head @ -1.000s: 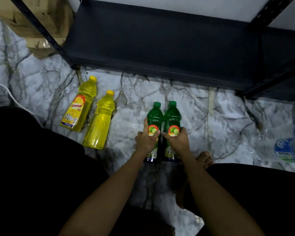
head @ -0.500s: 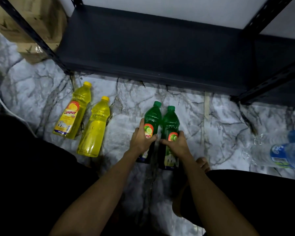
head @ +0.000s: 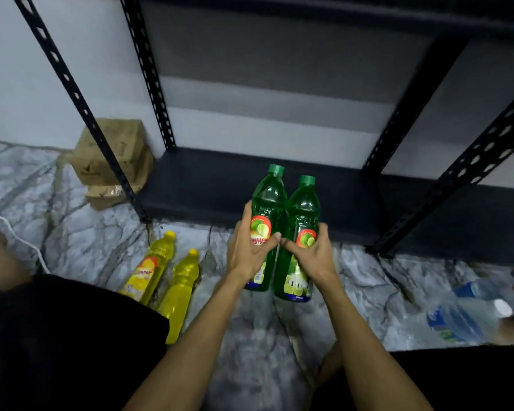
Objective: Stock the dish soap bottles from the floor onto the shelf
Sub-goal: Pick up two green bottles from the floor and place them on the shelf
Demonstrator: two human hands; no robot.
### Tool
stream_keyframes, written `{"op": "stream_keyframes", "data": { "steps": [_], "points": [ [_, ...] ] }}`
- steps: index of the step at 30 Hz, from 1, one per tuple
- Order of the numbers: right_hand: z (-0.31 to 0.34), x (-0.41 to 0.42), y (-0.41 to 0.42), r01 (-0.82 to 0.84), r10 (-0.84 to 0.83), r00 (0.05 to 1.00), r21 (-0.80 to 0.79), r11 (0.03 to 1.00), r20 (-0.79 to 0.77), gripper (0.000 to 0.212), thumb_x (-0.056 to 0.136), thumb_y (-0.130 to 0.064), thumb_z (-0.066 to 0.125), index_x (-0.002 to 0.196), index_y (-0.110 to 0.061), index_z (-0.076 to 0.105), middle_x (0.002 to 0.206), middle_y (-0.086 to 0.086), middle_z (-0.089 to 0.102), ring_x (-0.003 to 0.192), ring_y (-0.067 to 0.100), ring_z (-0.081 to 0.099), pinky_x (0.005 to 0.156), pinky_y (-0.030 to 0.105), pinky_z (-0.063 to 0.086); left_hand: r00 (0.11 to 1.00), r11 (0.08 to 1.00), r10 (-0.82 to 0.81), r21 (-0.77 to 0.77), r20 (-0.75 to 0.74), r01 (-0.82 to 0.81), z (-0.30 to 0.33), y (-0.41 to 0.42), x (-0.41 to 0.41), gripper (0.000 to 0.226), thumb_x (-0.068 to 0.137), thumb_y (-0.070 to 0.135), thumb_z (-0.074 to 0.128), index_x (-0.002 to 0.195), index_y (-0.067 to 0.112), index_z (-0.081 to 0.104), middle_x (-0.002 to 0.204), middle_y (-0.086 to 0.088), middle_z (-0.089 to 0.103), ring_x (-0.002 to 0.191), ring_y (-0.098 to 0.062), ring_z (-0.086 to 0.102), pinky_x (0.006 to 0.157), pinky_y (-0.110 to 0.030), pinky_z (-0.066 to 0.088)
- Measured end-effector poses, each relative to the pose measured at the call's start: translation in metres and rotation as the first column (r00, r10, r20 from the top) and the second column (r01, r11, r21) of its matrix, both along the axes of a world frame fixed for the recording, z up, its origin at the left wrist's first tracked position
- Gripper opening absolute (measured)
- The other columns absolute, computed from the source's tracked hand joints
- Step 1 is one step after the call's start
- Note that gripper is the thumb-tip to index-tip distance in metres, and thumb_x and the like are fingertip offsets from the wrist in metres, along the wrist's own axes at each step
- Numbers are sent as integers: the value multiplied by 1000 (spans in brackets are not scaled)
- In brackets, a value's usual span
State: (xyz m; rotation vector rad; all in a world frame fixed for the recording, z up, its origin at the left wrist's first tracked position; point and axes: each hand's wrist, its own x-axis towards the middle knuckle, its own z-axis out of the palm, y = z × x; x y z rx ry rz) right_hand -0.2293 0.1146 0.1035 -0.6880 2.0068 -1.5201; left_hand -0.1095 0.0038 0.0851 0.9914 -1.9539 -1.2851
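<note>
Green pair lifted off floor.
Left hand (head: 250,253) grips left green bottle (head: 266,209), right hand (head: 310,258) right green bottle (head: 301,212); earlier flat on marble, now raised toward bottom shelf (head: 196,185).

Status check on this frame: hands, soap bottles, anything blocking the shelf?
Left hand and right hand each grip a green bottle. Both raised toward bottom shelf. Two yellow bottles lie on floor. Shelf path clear.

blurred clear bottles (head: 457,321) at the right edge, labels unreadable; yellow bottles' (head: 149,269) bases behind a dark knee
</note>
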Motion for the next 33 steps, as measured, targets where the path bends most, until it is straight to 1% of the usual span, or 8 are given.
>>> {"op": "stream_keyframes", "data": {
  "steps": [3, 8, 15, 19, 21, 23, 26, 33],
  "points": [
    [61, -2, -8, 12, -25, 992, -107, 994, -124, 66, 71, -31, 89, 117, -24, 43, 105, -6, 66, 91, 7, 68, 72, 25, 56, 995, 994, 4, -104, -102, -15, 59, -4, -1, 96, 76, 60, 72, 152, 50, 15, 133, 8, 55, 120, -14, 56, 98, -45, 51],
    [154, -6, -21, -37, -42, 964, -287, 957, -262, 67, 72, -25, 89, 121, -24, 44, 105, -10, 66, 91, 0, 68, 72, 17, 55, 966, 968, -12, -246, -260, -54, 152, -17, -6, 98, 77, 57, 74, 154, 48, 14, 129, 9, 57, 116, -11, 58, 94, -42, 54],
    [253, -12, -37, -102, -65, 927, -418, 903, -369, 68, 70, -30, 90, 120, -29, 44, 108, -5, 68, 93, 9, 71, 77, 33, 60, 913, 927, -75, -366, -401, -84, 255, -37, -16, 96, 79, 53, 74, 154, 48, 14, 131, 9, 58, 115, -13, 61, 93, -44, 55],
    [302, -24, -47, -128, -103, 893, -467, 875, -438, 69, 72, -22, 88, 123, -24, 42, 110, -12, 65, 95, -6, 65, 74, 12, 53, 901, 882, -107, -458, -421, -109, 312, -51, -30, 98, 81, 50, 75, 156, 43, 13, 135, 6, 53, 118, -11, 57, 96, -39, 53],
    [330, -33, -53, -133, -131, 869, -480, 867, -477, 72, 72, -24, 89, 126, -24, 41, 111, -16, 63, 98, -9, 63, 79, 11, 52, 895, 861, -105, -489, -434, -136, 341, -59, -40, 96, 82, 46, 76, 156, 41, 15, 133, 6, 53, 116, -9, 56, 95, -32, 51],
    [357, -45, -62, -130, -165, 846, -498, 858, -507, 78, 70, -30, 89, 130, -26, 40, 118, -16, 63, 106, -3, 63, 91, 24, 53, 891, 837, -101, -521, -443, -165, 371, -66, -52, 95, 81, 48, 75, 155, 41, 16, 131, 7, 55, 115, -9, 56, 95, -29, 48],
    [397, -65, -77, -134, -209, 817, -529, 838, -538, 85, 69, -34, 89, 135, -23, 37, 128, -7, 60, 116, 10, 60, 99, 38, 52, 879, 824, -134, -545, -457, -158, 414, -84, -76, 95, 79, 50, 74, 154, 39, 16, 133, 6, 56, 117, -15, 58, 98, -41, 51],
    [458, -118, -129, -118, -253, 747, -497, 860, -614, 97, 72, -43, 86, 141, -14, 25, 149, 13, 42, 135, 28, 44, 112, 43, 39, 876, 817, -127, -549, -466, -174, 459, -143, -139, 92, 80, 49, 74, 152, 40, 16, 128, 3, 56, 116, -18, 58, 96, -43, 53]
  ]
}}
